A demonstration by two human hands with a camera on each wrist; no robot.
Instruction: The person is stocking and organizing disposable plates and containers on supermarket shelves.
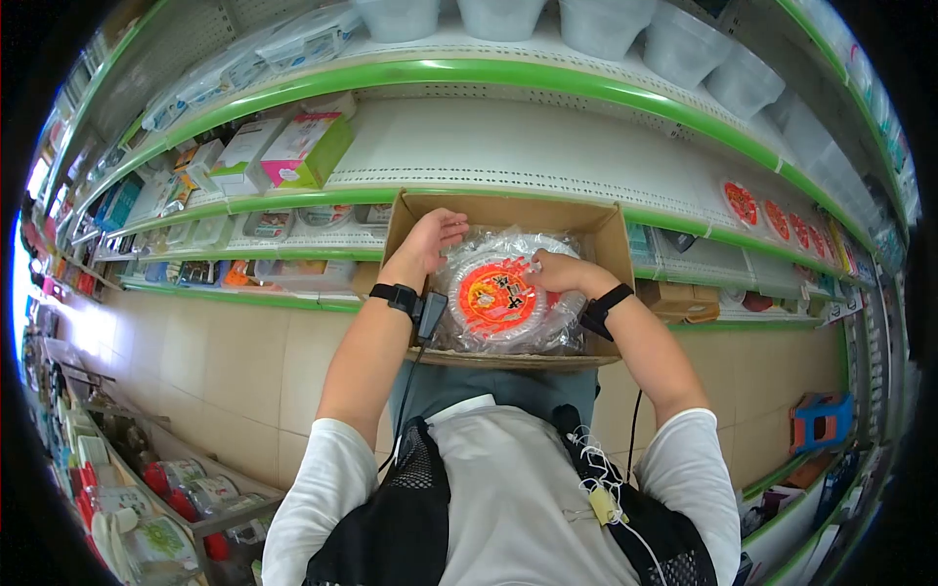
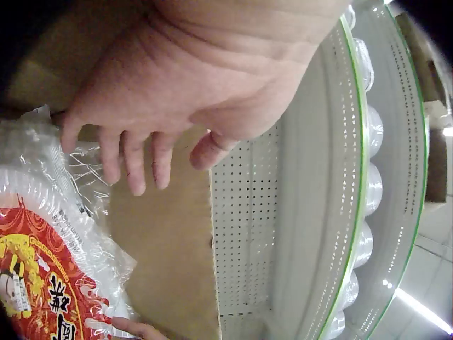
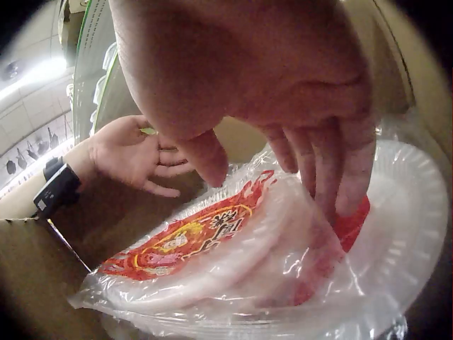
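Observation:
A cardboard box (image 1: 513, 360) rests over the person's lap, holding clear-wrapped plastic plates with a red and yellow label (image 1: 498, 296). The left hand (image 1: 435, 239) is over the box's left side, fingers extended and holding nothing; in the left wrist view that hand (image 2: 177, 92) hangs above the inner cardboard wall (image 2: 166, 248). At the right of the label the right hand (image 1: 565, 273) reaches into the box. The right wrist view has the right hand (image 3: 283, 106) with its fingers bent down onto the plastic wrap, thumb apart; its fingertips are partly behind the film of the wrapped plates (image 3: 283, 248).
Green-edged shelves (image 1: 489, 176) run behind the box. A pink and green carton (image 1: 308, 148) stands on the left, red-labelled round packs (image 1: 741, 203) on the right, clear tubs (image 1: 606, 24) above. A blue stool (image 1: 821, 422) is at the right on the tiled floor (image 1: 234, 361).

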